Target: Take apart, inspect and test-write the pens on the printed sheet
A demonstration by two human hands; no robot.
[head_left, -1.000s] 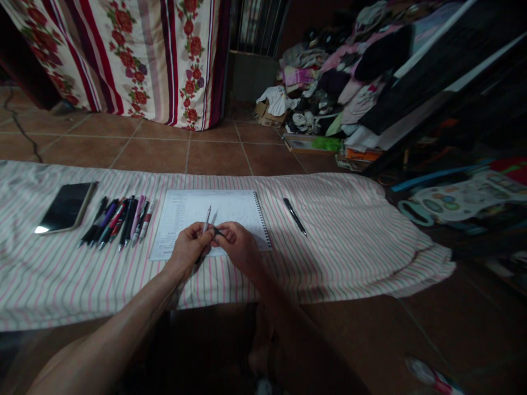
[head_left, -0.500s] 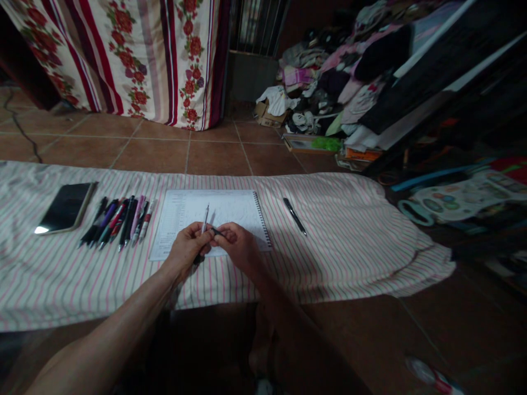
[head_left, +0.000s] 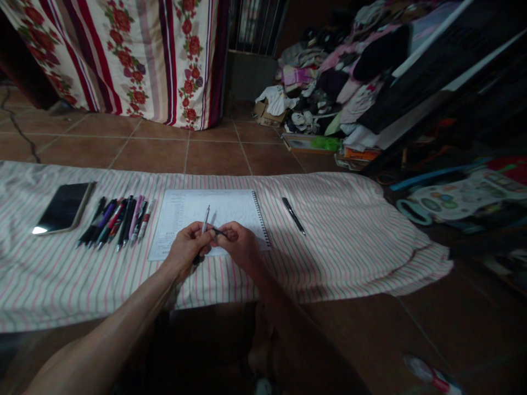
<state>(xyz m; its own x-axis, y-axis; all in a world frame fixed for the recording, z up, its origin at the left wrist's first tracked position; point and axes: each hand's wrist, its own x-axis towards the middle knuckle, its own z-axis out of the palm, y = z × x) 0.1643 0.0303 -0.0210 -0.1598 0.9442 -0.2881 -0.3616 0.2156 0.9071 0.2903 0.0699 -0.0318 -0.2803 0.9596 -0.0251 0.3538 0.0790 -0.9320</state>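
Observation:
Above the lower part of a spiral notebook (head_left: 241, 200), my two hands meet with fingertips close together. My left hand (head_left: 187, 247) is closed around a pen (head_left: 205, 219); its slim silvery end points up and away, and a dark part shows below the fingers. Pinched in my right hand (head_left: 242, 244) is a small dark pen piece (head_left: 220, 232), its near end at the left fingertips. Whether the two pieces touch is hidden by the fingers. A black pen (head_left: 293, 216) lies alone to the right of the notebook.
Several pens (head_left: 117, 222) lie in a row left of the notebook, with a dark-screened tablet or phone (head_left: 63, 207) beyond them. A striped cloth (head_left: 349, 230) covers the low surface. Behind are a floral curtain (head_left: 152, 60) and heaped clothes (head_left: 329, 77). A bottle (head_left: 430, 376) lies on the floor.
The dark piece in my right hand sits slightly turned and shows a little more of its length. Both hands stay in nearly the same place; the whole view has shifted very slightly.

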